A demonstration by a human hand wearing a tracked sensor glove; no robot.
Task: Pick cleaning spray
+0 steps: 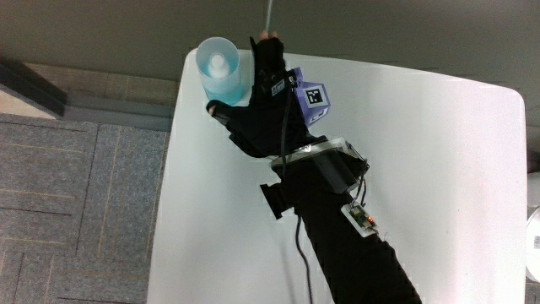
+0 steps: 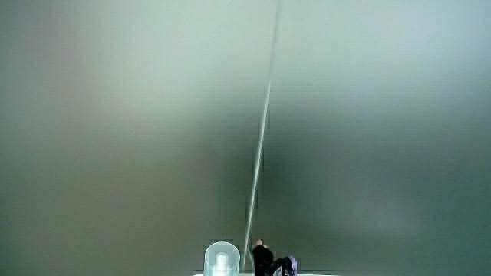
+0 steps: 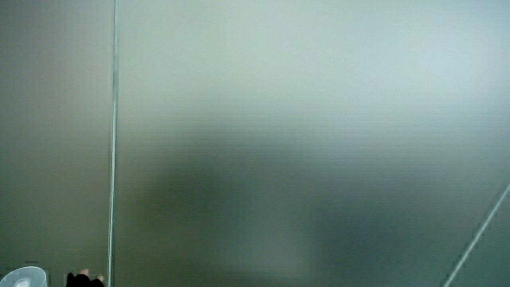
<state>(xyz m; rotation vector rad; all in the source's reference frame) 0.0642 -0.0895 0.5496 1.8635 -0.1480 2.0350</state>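
We start at the floor (image 1: 76, 194), grey carpet tile alongside the white bench (image 1: 439, 169). Next comes the spray bottle (image 1: 221, 69), pale blue and seen from above, standing upright near the bench's corner, close to its edge. Against it is the hand (image 1: 257, 101): the thumb reaches toward the bottle on the side nearer the person, and the other fingers (image 1: 268, 49) run alongside it on the side away from the floor. We judge this a partly closed grip around the body of the bottle, but we cannot tell whether the glove is pressing on it or only cupping it. The patterned cube (image 1: 312, 97) sits on the back of the hand, and the forearm (image 1: 346, 236) slopes toward the person, with a cable hanging from it.

Both side views show mostly a pale wall; the bottle's top (image 2: 222, 259) and fingertips (image 2: 262, 251) just show in a side view.

Our worry is the edge. With the bottle so near the corner, a loose or off-centre squeeze could tip it onto the floor. The slack cable could also snag on the lift.
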